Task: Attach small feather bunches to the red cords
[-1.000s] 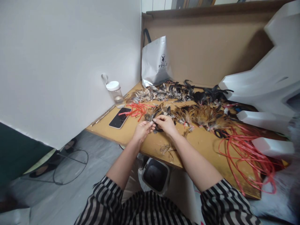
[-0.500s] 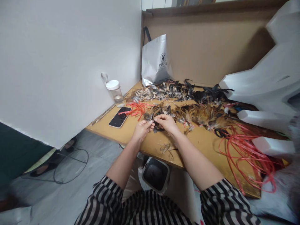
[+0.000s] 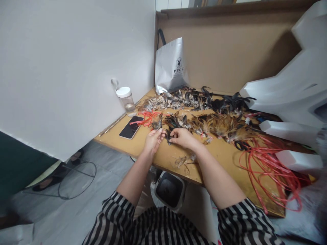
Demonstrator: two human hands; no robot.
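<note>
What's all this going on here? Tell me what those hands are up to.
At a yellowish table, a person's left hand pinches a small feather bunch. The right hand is just to its right, at some dark feathers; whether it grips them is unclear. A brown feather row lies to the right, a tangle of red strands farther right, and a phone to the left.

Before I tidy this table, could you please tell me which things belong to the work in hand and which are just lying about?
Belonging to the work, it appears: feather tuft in the left hand; dark feathers by the right hand; brown feathers; probably the red strands.

Lying about, apparently: phone; lidded jar; silver bag.
</note>
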